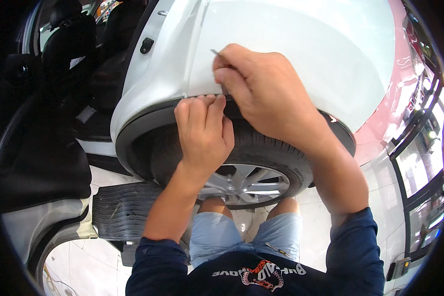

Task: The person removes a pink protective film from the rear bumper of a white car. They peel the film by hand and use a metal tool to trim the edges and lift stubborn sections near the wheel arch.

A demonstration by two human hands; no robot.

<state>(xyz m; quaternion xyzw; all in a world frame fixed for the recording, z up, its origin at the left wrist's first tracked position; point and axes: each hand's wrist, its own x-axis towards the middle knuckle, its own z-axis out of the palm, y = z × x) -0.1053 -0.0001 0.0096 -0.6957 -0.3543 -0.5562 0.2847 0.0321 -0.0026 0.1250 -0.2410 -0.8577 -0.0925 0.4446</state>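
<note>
My left hand is at the black wheel-arch trim of a car, its fingertips hooked along the seam where the trim meets the white rear body panel. Just right of it and higher, my right hand pinches a thin flat tool between thumb and curled fingers. One dark end of the tool sticks out at the upper left. Its lower end points down to the trim seam beside my left fingertips. The fist hides most of the tool, so its exact kind cannot be told.
Below the arch are the tire and silver alloy wheel, close to my knees. The open car door stands at left, near a black ribbed step. A slim tool lies on my shorts. Pink bodywork continues at right.
</note>
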